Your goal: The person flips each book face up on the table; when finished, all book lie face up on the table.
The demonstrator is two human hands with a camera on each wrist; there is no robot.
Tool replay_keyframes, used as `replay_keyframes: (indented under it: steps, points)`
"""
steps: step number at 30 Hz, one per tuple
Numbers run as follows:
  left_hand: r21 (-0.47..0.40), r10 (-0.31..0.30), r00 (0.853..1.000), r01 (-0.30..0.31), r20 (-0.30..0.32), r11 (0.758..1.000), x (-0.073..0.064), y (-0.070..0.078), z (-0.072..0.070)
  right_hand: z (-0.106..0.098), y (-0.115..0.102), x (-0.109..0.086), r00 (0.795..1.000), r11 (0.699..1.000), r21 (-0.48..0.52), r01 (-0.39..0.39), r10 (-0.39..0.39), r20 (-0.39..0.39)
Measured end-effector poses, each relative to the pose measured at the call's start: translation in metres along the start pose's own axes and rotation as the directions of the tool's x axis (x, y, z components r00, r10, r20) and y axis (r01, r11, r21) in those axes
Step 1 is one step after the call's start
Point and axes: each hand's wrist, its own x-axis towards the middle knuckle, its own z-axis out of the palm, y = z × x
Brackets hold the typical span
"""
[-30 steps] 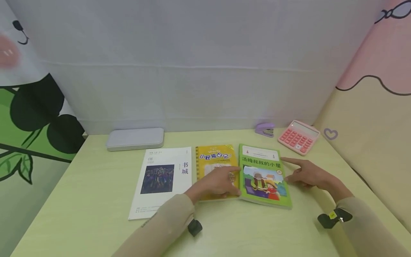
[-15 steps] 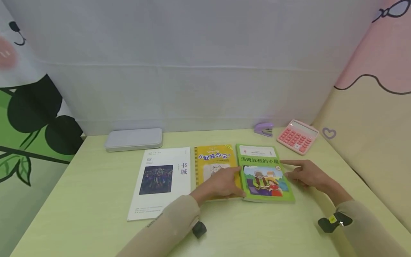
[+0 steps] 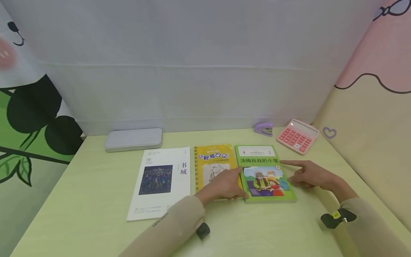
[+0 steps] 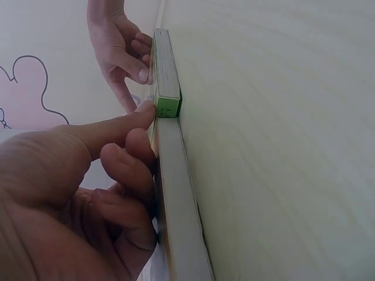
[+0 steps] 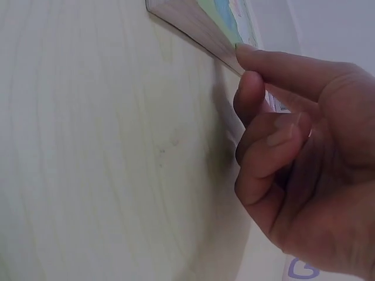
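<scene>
A green storybook (image 3: 261, 151) lies flat on the table, its lower edge roughly level in the head view. My left hand (image 3: 224, 184) reaches over a yellow book (image 3: 213, 157), and its thumb and index finger touch the storybook's left edge. On the opposite side, my right hand (image 3: 313, 175) touches the right edge with index finger and thumb. The other fingers of the left hand (image 4: 70, 170) bend loosely beside the yellow book. Loosely bent too are the remaining fingers of the right hand (image 5: 328, 146). Left of the yellow book lies a white magazine (image 3: 157, 207).
A grey-white flat case (image 3: 133, 139) sits at the back left of the table (image 3: 80, 200). Toward the back right are a purple stapler (image 3: 264, 129) and a pink calculator (image 3: 298, 136). A pale cloth wall (image 3: 199, 96) rises behind the table.
The green storybook has turned slightly: its top has moved left and its bottom right, so it lies straighter. My left hand has moved a little right and down with it.
</scene>
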Motion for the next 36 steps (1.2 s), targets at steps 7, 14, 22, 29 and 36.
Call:
replay_keyframes:
  steps: [7, 14, 22, 29, 36]
  points:
    - [-0.017, 0.003, 1.000, -0.003, 0.013, 1.000, -0.001, 0.003, -0.002, -0.001, -0.005, -0.002, 1.000, 1.000, -0.017, -0.001, 0.001, 0.014]
    - [0.028, 0.000, 1.000, -0.001, 0.007, 1.000, 0.000, 0.006, -0.002, -0.003, -0.006, -0.001, 1.000, 1.000, -0.024, -0.002, 0.002, -0.005]
    - [0.132, -0.011, 0.999, 0.015, -0.031, 0.991, 0.003, 0.010, 0.003, -0.003, -0.001, -0.002, 1.000, 1.000, -0.001, 0.009, -0.009, -0.024]
    - [0.177, -0.021, 0.999, 0.029, -0.047, 0.984, 0.007, 0.012, 0.005, -0.009, 0.006, -0.003, 1.000, 1.000, 0.008, 0.023, -0.023, 0.022]
    - [0.228, -0.030, 0.998, 0.042, -0.057, 0.973, 0.010, 0.016, 0.006, -0.015, 0.009, -0.003, 0.998, 1.000, 0.004, 0.022, -0.022, 0.055]
